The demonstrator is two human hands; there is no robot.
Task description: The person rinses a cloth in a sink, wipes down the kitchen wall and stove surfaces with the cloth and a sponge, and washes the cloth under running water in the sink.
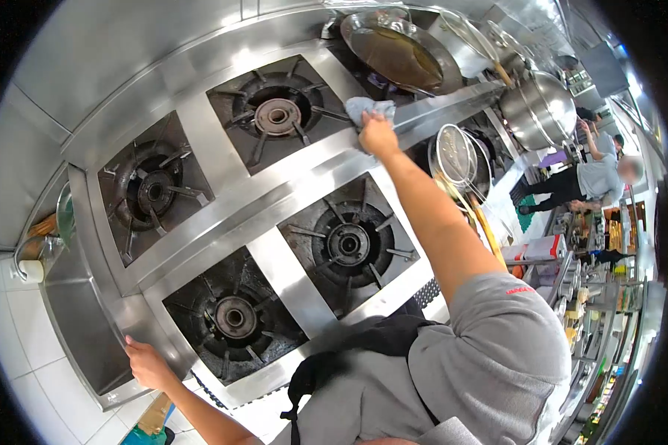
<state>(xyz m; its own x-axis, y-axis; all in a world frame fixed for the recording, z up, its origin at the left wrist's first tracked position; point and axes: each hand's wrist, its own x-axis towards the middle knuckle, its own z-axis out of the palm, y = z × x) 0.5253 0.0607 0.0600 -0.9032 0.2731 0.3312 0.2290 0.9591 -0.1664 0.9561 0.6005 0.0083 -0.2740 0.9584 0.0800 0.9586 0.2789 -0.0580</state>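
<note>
My right hand is closed on a crumpled light grey cloth, pressed against the raised steel ledge of the stove. Just left of the cloth lies a back burner with its iron pan supports. Low on the left, my left hand is at the front edge of the steel sink, thumb on top and the other fingers curled and partly hidden. Between my arms are two front burners, the nearer one at the left and another at the right.
A large wok with brownish liquid sits at the back right. Beside my right arm are a mesh strainer and long handles. A big steel pot stands farther right, with another person beyond. A faucet is at the left.
</note>
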